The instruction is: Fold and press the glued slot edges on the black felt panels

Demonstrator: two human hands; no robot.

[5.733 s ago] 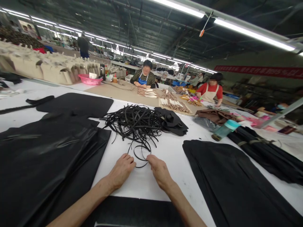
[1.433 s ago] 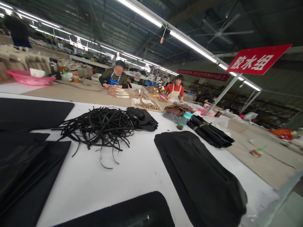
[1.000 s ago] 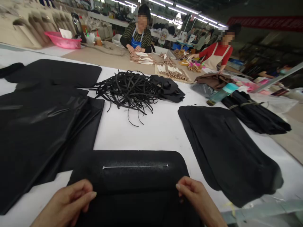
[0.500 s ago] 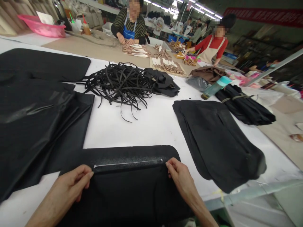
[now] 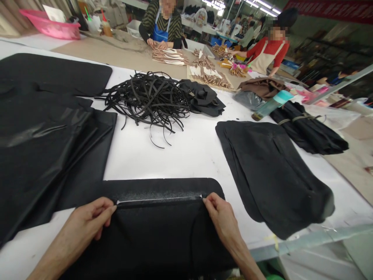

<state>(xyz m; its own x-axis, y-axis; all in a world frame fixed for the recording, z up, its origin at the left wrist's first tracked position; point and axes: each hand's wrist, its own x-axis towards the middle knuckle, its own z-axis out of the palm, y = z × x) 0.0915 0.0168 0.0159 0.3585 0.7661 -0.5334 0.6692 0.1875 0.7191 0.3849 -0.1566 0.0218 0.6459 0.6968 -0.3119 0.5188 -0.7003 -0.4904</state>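
A black textured panel (image 5: 163, 187) with a long slit lies flat at the near edge of the white table (image 5: 180, 155). Over its lower part lies a black fabric piece (image 5: 157, 233), its top edge lined up along the slit. My left hand (image 5: 91, 217) pinches the left end of that edge. My right hand (image 5: 220, 216) pinches the right end. Both hands rest on the fabric.
A tangle of black straps (image 5: 148, 99) lies mid-table beside a crumpled black piece (image 5: 204, 102). Black fabric stacks lie left (image 5: 43, 132) and right (image 5: 271, 171). A teal-capped bottle (image 5: 269, 105) lies beyond. Two people work at the far table; a pink basin (image 5: 49, 27) stands far left.
My hands left the loose strap, went out of view, then came back holding black fabric over the slit panel. In the last half second the fabric edge settled closer along the slit.
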